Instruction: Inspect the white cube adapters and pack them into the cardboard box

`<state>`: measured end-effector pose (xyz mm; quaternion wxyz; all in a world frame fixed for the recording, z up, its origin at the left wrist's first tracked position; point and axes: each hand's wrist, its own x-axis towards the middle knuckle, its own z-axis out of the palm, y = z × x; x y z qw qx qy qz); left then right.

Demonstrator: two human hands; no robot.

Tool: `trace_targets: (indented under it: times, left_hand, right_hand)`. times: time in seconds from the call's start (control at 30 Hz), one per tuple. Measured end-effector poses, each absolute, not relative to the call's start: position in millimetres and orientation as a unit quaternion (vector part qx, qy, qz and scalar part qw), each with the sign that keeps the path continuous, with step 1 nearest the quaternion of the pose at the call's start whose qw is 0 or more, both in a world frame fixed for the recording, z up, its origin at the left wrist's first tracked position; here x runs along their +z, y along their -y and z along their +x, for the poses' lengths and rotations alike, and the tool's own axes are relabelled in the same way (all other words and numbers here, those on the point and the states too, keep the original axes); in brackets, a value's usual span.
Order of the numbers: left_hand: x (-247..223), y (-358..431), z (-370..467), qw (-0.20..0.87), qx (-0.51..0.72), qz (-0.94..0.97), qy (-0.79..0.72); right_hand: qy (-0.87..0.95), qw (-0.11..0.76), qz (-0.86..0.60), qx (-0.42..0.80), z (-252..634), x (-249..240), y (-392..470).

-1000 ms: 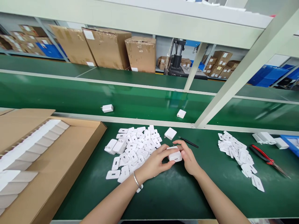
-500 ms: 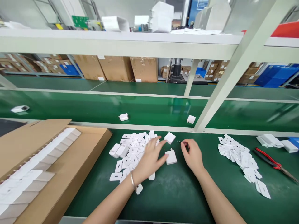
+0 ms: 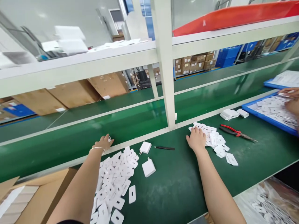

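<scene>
My left hand (image 3: 102,143) reaches over the rail onto the green conveyor (image 3: 81,130), its fingers closed round a small white charger (image 3: 109,138). My right hand (image 3: 196,139) lies with fingers spread on the left edge of a pile of thin white plates (image 3: 216,140). Between my hands, two white chargers (image 3: 149,168) (image 3: 145,147) rest on the green table, beside black tweezers (image 3: 164,148). Below my left hand spreads a larger heap of white plates with slots (image 3: 114,177).
Red-handled pliers (image 3: 237,133) lie right of the pile, near white blocks (image 3: 229,114). A person's hand reaches into a blue tray (image 3: 257,115) at far right. An upright post (image 3: 164,68) rises behind the table; an open carton (image 3: 50,193) stands lower left.
The view has swung to the right. My left hand has moved from the heap to the conveyor and closed on a charger. My right hand has left the tweezers and moved onto the right pile.
</scene>
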<state>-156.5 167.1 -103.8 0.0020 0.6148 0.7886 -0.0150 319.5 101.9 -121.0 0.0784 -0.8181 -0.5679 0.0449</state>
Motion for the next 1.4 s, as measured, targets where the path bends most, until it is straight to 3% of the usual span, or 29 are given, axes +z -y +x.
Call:
trace_targets:
  times: [0.2, 0.43, 0.5, 0.57, 0.63, 0.73, 0.83, 0.9, 0.97, 1.07, 1.27, 1.4]
  left_hand:
    - [-119.4, -170.6, -152.5, 0.087, 0.106, 0.622, -0.771]
    - [-108.7, -135.2, -119.0, 0.188, 0.343, 0.605, -0.693]
    - [-105.3, -102.2, -100.5, 0.256, 0.409, 0.59, -0.648]
    - [-102.6, -63.4, -78.4, 0.395, 0.527, 0.533, -0.531]
    - [-101.2, -27.2, -55.5, 0.45, 0.57, 0.527, -0.442]
    - [-102.6, 8.6, -28.6, 0.442, 0.569, 0.565, -0.403]
    - [-108.4, 21.3, -16.2, 0.434, 0.54, 0.603, -0.396]
    - [-114.1, 22.8, -13.7, 0.442, 0.52, 0.611, -0.401]
    - [-120.2, 23.0, -13.1, 0.453, 0.498, 0.613, -0.413]
    - [-127.2, 23.7, -12.3, 0.461, 0.48, 0.615, -0.424]
    - [-130.2, 24.7, -10.1, 0.423, 0.477, 0.639, -0.43]
    - [-130.3, 25.3, -9.8, 0.401, 0.485, 0.647, -0.43]
  right_hand:
    - [0.633, 0.069, -0.77, 0.033, 294.5, -113.9, -89.0]
    - [0.658, 0.08, -0.748, 0.026, 282.6, -111.6, -88.2]
    - [0.655, 0.089, -0.75, 0.027, 285.2, -111.6, -89.6]
    - [0.654, 0.104, -0.749, 0.028, 287.6, -110.0, -90.7]
    - [0.657, 0.13, -0.743, 0.025, 286.9, -106.0, -91.2]
    - [0.675, 0.199, -0.71, 0.007, 276.7, -97.4, -87.7]
    - [0.701, 0.366, -0.611, 0.012, 257.0, -91.8, -76.0]
    - [0.701, 0.462, -0.537, 0.08, 241.5, -91.7, -65.2]
    - [0.695, 0.496, -0.484, 0.191, 226.5, -93.3, -54.7]
    - [0.694, 0.499, -0.403, 0.329, 207.6, -94.9, -42.1]
    - [0.678, 0.424, -0.313, 0.512, 187.4, -97.0, -24.6]
    - [0.695, 0.399, -0.299, 0.519, 183.2, -100.8, -18.8]
